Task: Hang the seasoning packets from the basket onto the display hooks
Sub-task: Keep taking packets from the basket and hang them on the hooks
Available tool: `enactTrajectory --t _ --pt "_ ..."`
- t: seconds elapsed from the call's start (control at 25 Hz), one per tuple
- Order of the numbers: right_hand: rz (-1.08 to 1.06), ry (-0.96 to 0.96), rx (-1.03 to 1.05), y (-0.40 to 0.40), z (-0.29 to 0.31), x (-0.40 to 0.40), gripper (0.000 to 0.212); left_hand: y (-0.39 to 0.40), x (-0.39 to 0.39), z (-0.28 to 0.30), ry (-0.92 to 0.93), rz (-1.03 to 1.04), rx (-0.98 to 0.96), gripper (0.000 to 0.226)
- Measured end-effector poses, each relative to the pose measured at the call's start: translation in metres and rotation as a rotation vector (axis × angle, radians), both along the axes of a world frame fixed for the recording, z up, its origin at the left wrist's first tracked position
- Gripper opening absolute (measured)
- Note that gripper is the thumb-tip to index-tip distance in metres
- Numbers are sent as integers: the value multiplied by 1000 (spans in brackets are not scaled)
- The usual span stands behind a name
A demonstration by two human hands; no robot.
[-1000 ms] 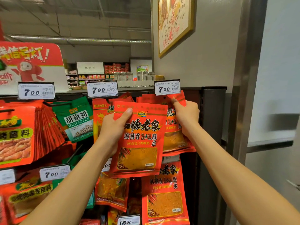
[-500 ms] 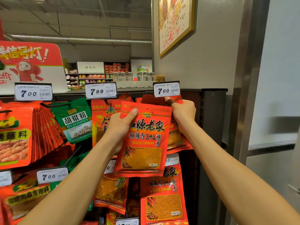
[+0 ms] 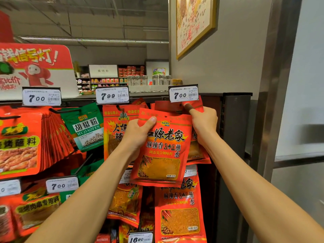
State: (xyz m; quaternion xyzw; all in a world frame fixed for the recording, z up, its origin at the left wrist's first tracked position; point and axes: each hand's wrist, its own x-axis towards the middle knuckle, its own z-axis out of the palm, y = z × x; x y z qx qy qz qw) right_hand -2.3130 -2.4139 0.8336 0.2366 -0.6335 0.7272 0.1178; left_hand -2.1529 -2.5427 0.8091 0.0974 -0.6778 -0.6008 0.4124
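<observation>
A red seasoning packet [image 3: 162, 148] is held upright in front of the display rack, slightly tilted. Its upper left edge is gripped by the left hand [image 3: 138, 134], thumb across the front. The right hand [image 3: 204, 122] is placed at the packet's upper right corner, its fingers curled around the tops of the hanging packets [image 3: 196, 146] behind, just below the 7.00 price tag [image 3: 183, 93]. To the left, a green pepper-powder packet [image 3: 86, 127] is hung.

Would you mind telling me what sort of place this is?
Most likely a supermarket aisle: price tags clipped along a display rack, seasoning packets hanging in rows, and stocked shelves in the background.
</observation>
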Motion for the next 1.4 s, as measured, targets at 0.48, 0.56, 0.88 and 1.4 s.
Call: enactTrajectory --t 0.48,0.56,0.88,1.4 --pt "58 -54 61 8 18 -4 30 2 -20 7 -77 80 70 17" --pt "46 -53 52 11 14 -2 34 5 -18 3 -84 90 69 18" --pt "55 -32 105 13 20 -1 39 5 -15 5 -88 80 103 17" --pt "21 -71 269 -13 2 -24 47 2 -13 -13 -44 90 77 16"
